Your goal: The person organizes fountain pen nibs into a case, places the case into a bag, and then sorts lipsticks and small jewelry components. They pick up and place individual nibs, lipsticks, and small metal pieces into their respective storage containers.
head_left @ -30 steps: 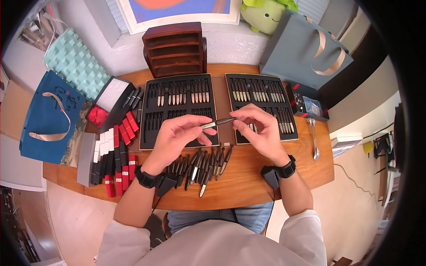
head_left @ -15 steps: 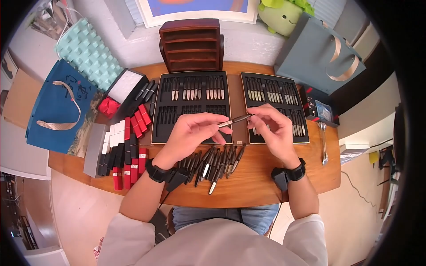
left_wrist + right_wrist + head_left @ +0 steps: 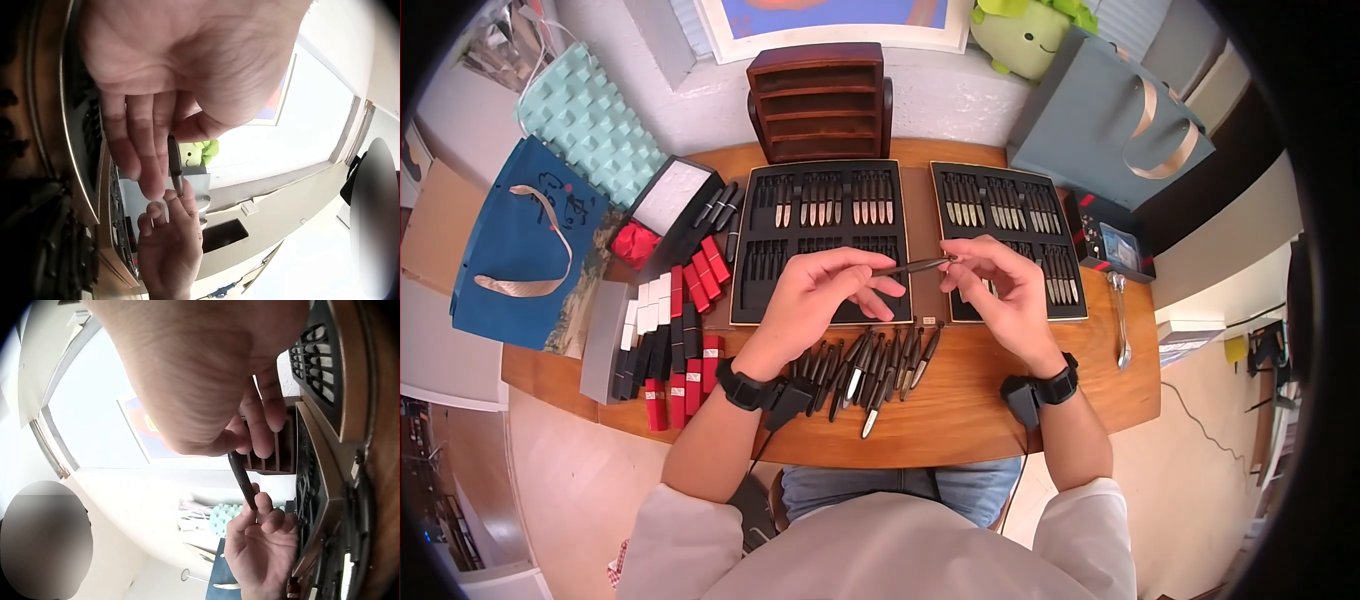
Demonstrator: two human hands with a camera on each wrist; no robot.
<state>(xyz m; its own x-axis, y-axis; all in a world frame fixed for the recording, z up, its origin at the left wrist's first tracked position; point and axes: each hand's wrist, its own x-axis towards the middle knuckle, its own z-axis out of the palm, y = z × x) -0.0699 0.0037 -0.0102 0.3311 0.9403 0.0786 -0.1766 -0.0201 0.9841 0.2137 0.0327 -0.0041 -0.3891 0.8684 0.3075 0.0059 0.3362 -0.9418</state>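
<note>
A slim dark pen-like item (image 3: 922,266) spans the two hands above the gap between two black trays. The left hand (image 3: 820,295) pinches one end between thumb and index finger, its other fingers spread. At the other end, the right hand (image 3: 1000,290) grips the tip with thumb and fingertips. Both wrist views show the dark item (image 3: 175,164) (image 3: 242,478) held between the hands. Below them on the wooden table lies a pile of similar dark items (image 3: 865,372). The left tray (image 3: 746,285) and right tray (image 3: 1082,290) hold rows of such pieces with pale ends.
Red, white and black small boxes (image 3: 690,330) lie at the left, near a blue bag (image 3: 530,250). Behind the left tray stands a brown wooden rack (image 3: 820,103). A grey-blue bag (image 3: 1080,120), a small black box (image 3: 1115,245) and metal spoons (image 3: 1121,320) are at the right.
The item has turned between the fingers, and its pale labelled part no longer shows. Both hands keep hold of it. The head view shifted right, then slightly back.
</note>
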